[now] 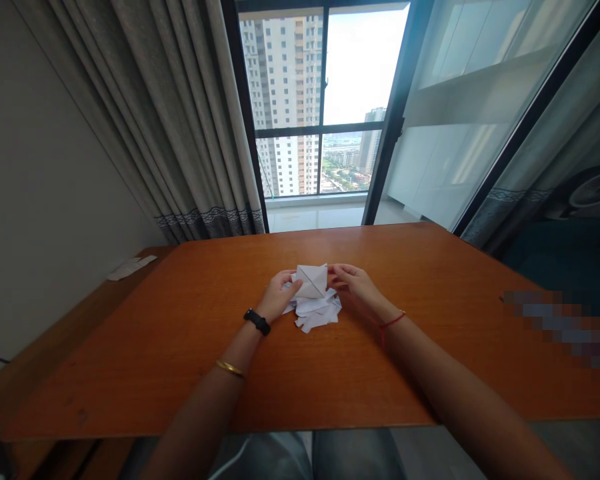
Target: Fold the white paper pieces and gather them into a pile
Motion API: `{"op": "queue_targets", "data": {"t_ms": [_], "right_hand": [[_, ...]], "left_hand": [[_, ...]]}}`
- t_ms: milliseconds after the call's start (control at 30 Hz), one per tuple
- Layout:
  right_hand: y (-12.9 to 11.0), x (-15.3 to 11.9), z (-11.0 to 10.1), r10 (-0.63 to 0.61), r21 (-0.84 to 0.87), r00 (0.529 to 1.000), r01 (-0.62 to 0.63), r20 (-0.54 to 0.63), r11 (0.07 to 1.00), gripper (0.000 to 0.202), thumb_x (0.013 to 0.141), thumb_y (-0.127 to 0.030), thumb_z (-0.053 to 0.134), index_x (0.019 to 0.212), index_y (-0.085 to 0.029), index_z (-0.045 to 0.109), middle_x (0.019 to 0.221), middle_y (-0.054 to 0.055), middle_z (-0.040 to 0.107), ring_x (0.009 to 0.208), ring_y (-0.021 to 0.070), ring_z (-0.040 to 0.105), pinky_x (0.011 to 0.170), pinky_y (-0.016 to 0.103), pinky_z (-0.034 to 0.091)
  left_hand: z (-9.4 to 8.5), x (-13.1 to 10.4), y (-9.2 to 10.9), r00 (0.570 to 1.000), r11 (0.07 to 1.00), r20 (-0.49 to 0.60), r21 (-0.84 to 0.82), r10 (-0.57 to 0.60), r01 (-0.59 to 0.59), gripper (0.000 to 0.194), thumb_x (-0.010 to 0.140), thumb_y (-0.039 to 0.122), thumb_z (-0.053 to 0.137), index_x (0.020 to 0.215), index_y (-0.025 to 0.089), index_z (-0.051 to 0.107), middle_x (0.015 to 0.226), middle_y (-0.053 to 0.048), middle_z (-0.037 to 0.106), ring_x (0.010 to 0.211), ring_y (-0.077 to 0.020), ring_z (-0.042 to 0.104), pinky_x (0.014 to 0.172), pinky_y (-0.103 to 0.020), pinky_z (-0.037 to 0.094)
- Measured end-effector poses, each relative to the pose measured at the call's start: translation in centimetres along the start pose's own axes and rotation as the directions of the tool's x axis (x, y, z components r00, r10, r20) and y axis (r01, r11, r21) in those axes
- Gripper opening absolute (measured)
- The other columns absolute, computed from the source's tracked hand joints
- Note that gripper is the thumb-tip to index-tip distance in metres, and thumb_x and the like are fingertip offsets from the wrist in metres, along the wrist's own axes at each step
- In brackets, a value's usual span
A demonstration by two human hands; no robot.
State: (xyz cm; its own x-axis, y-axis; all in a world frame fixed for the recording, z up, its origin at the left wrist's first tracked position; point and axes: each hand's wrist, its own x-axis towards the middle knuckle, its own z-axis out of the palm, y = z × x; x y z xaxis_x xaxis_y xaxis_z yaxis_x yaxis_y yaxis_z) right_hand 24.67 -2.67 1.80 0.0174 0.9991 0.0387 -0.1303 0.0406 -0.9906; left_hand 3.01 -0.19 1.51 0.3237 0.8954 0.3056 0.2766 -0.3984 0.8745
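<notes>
A square of folded white paper (312, 281) with diagonal crease lines is held up between my two hands. My left hand (279, 293) grips its left side, the thumb lying on the front and the fingers behind. At the upper right corner, the curled fingers of my right hand (356, 283) pinch the edge; the fingertips are small and partly hidden there. Under the square lies a loose pile of white paper scraps (317, 315) on the table, partly covered by it.
The orange-brown wooden table (180, 373) spreads around my hands. White papers (131, 267) lie on a ledge at the left. A blurred-out item (565, 330) is at the right edge. Grey curtains (180, 120) and a window (323, 127) stand beyond; a fan (597, 190) is far right.
</notes>
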Motion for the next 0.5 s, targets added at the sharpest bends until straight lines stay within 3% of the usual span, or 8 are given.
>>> {"op": "queue_targets", "data": {"t_ms": [67,100,267,333,400,500], "right_hand": [[-0.2,0.3,-1.0,0.001,-0.035,0.988,-0.007,-0.155,0.999,0.039,0.069,-0.053,0.066,0.086,-0.017,0.067,0.079,0.002,0.064,0.055,0.0082,0.051,0.048,0.02,0.036],[-0.3,0.3,-1.2,0.013,-0.049,0.984,-0.022,-0.178,0.999,0.04,0.069,-0.053,0.066,0.088,-0.017,0.067,0.079,0.002,0.064,0.053,0.0074,0.049,0.046,0.019,0.035],[-0.1,0.3,-0.2,-0.001,-0.038,1.0,0.001,0.016,0.999,0.043,0.059,-0.045,0.077,0.087,-0.015,0.065,0.075,0.002,0.066,0.058,0.0108,0.054,0.053,0.022,0.041],[0.0,0.7,-0.8,-0.051,-0.111,0.995,0.042,-0.082,0.993,0.039,0.063,-0.046,0.074,0.085,-0.015,0.065,0.075,0.004,0.067,0.06,0.0122,0.056,0.054,0.024,0.042],[-0.1,1.2,-2.6,-0.122,-0.288,0.96,0.046,-0.253,0.957,0.036,0.069,-0.045,0.067,0.087,-0.014,0.066,0.076,0.006,0.068,0.06,0.0137,0.057,0.053,0.024,0.042],[-0.2,1.8,-6.2,-0.224,-0.522,0.884,-0.026,-0.411,0.853,0.03,0.07,-0.039,0.065,0.086,-0.014,0.068,0.08,0.009,0.069,0.068,0.0186,0.061,0.056,0.026,0.042]], "left_hand": [[-0.3,0.7,-0.1,0.998,0.996,-0.011,-0.075,-0.055,0.054,0.029,0.078,0.041,0.062,0.09,0.015,0.069,0.11,-0.011,0.065,0.104,-0.0257,0.058,0.097,-0.04,0.041],[-0.2,1.0,-0.2,0.997,0.992,-0.009,-0.099,-0.076,0.075,0.031,0.077,0.042,0.064,0.092,0.015,0.069,0.108,-0.011,0.066,0.103,-0.0258,0.059,0.095,-0.04,0.042],[1.0,1.2,-0.4,0.999,0.989,0.013,-0.141,-0.051,0.052,0.031,0.073,0.045,0.068,0.082,0.014,0.067,0.109,-0.01,0.065,0.101,-0.0246,0.059,0.092,-0.037,0.044],[1.2,1.2,-0.7,0.999,0.99,-0.022,-0.135,-0.04,0.037,0.032,0.076,0.047,0.064,0.073,0.015,0.064,0.11,-0.01,0.065,0.102,-0.0244,0.059,0.095,-0.038,0.042],[1.1,1.2,-1.1,0.996,0.994,-0.068,-0.097,-0.055,0.048,0.034,0.078,0.048,0.06,0.07,0.016,0.063,0.113,-0.01,0.063,0.107,-0.0253,0.057,0.098,-0.041,0.039],[0.6,1.1,-1.4,0.989,0.988,-0.108,0.105,-0.103,0.114,0.036,0.076,0.051,0.062,0.091,0.019,0.067,0.132,-0.012,0.051,0.125,-0.031,0.044,0.106,-0.05,0.026]]}}
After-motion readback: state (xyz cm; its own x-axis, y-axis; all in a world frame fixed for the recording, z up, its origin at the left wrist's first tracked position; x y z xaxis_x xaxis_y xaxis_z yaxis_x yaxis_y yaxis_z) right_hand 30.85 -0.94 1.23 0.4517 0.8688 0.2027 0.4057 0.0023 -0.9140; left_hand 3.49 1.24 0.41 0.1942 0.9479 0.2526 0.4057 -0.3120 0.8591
